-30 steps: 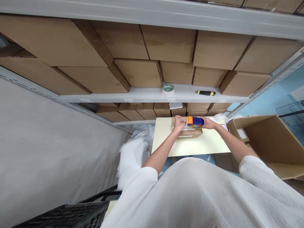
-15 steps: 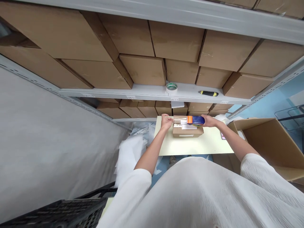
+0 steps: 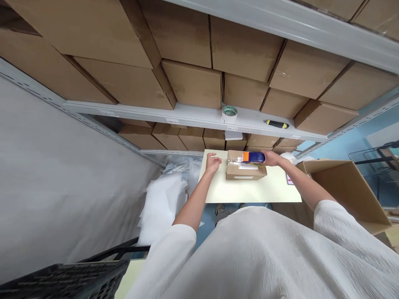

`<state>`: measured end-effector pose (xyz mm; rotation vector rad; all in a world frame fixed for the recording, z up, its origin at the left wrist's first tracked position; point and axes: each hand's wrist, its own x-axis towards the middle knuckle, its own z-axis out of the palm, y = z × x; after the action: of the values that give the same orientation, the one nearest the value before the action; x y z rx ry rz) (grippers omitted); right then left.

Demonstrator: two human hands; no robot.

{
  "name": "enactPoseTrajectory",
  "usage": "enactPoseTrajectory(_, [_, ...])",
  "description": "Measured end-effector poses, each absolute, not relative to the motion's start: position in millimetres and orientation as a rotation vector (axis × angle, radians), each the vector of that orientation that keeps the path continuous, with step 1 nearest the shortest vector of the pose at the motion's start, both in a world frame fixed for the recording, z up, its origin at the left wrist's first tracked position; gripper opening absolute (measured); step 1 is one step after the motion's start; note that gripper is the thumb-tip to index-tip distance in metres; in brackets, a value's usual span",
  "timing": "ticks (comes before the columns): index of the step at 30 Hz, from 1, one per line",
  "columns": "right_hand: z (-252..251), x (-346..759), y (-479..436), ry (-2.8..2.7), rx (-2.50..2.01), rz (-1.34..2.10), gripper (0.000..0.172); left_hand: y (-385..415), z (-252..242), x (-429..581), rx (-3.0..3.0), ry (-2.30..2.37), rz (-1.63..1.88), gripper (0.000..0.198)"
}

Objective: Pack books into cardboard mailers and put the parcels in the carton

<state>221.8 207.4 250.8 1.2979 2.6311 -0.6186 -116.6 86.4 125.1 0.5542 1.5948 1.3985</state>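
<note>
A small cardboard box [image 3: 246, 172] sits on the pale yellow tabletop [image 3: 224, 194], with clear tape on its left end and white labels on its top and front side. My right hand [image 3: 272, 158] grips a blue and orange tape dispenser [image 3: 256, 157], which rests on or just above the box top. Left of the box, my left hand [image 3: 213, 163] is apart from it, its fingers loosely bent and spread with nothing visible in them.
Shelves of cardboard boxes [image 3: 243, 45] rise in front. A tape roll [image 3: 229, 113] and a yellow-black utility knife [image 3: 277, 124] lie on the shelf ledge. A large open carton [image 3: 343, 191] stands right, white foam sheets [image 3: 160, 207] left, a black crate [image 3: 68, 278] lower left.
My left hand has let go of the tape at the box's left end and moved slightly left, fingers opening. The dispenser has shifted a little left over the box.
</note>
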Motion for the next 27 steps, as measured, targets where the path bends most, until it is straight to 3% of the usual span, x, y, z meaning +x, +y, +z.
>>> enactPoseTrajectory(7, [257.0, 201.8, 206.5, 2.583, 1.302, -0.540, 0.051, 86.6, 110.7, -124.0, 0.478, 1.585, 1.410, 0.051])
enactPoseTrajectory(20, [259.0, 194.2, 201.8, 2.547, 1.282, -0.450, 0.043, 91.1, 61.7, -75.9, 0.323, 1.536, 1.353, 0.046])
enactPoseTrajectory(27, [257.0, 195.7, 199.6, 2.570, 1.274, -0.460, 0.040, 81.0, 64.8, -78.5, 0.454, 1.653, 1.399, 0.027])
